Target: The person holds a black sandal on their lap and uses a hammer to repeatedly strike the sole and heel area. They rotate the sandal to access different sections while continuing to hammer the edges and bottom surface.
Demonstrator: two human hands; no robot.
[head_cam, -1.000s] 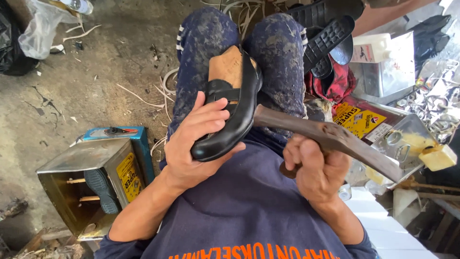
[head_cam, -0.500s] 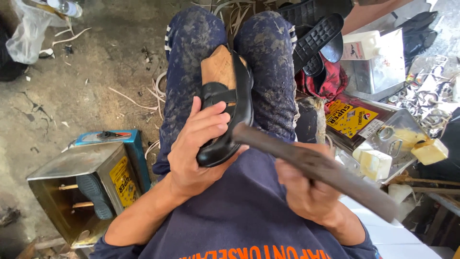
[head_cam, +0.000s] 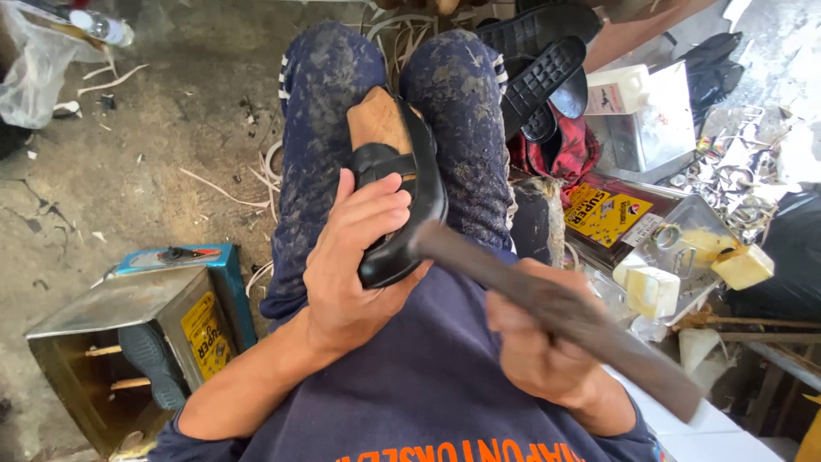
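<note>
A black slip-on shoe (head_cam: 410, 184) with a tan insole lies between my knees, toe pointing toward my chest. My left hand (head_cam: 346, 261) grips it around the middle and the toe end. My right hand (head_cam: 534, 342) holds a long flat rusty metal file (head_cam: 547, 312). The file's far tip rests against the shoe's edge near the toe, and its other end sticks out past my right wrist. The file is blurred.
A dented metal tin (head_cam: 111, 342) lying on its side holds a shoe sole at lower left, with a blue box (head_cam: 184, 261) behind it. Black rubber soles (head_cam: 539, 73), a white bottle (head_cam: 617, 90), metal tins and yellowish blocks (head_cam: 742, 267) crowd the right side.
The file has slid along the shoe's edge toward the toe, and my right hand has dropped lower and to the right. My left hand keeps its hold on the shoe.
</note>
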